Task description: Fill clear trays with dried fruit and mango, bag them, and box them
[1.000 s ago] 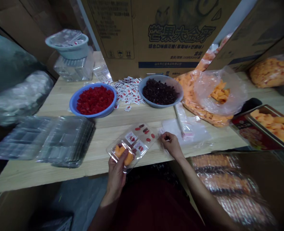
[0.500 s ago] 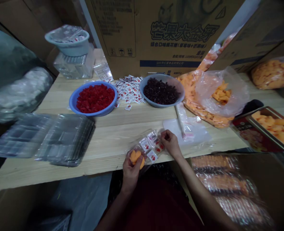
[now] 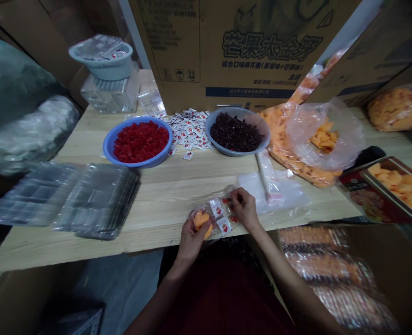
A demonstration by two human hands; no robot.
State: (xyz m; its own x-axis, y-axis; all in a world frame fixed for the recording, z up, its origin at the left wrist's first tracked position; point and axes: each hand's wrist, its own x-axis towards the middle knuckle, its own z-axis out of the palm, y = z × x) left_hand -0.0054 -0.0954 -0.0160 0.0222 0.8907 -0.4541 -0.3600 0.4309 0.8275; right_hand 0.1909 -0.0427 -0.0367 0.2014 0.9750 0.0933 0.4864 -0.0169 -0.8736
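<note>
A clear plastic tray [image 3: 209,208] is tilted up at the table's front edge. It has orange candy pieces [image 3: 201,220] at its left end, small white printed sachets [image 3: 224,225] in the middle and red candies at the right. My left hand [image 3: 191,238] grips its left end, thumb over the orange pieces. At the right end, my right hand [image 3: 245,207] is closed in a pinch above the red candies. Its fingertips hide whatever they hold. Thin clear film shows around the tray's far edge.
Behind stand a blue bowl of red candies [image 3: 108,150], a pile of sachets [image 3: 191,130] and a bowl of dark candies [image 3: 211,139]. Stacked empty trays [image 3: 97,200] lie left. Clear bags [image 3: 286,190], a bag of orange candy [image 3: 289,163] and an open box [image 3: 362,195] are at right.
The tray and my left hand have shifted slightly right. My right hand now sits further over the tray's right end and covers more of it. The whole view has moved a little.
</note>
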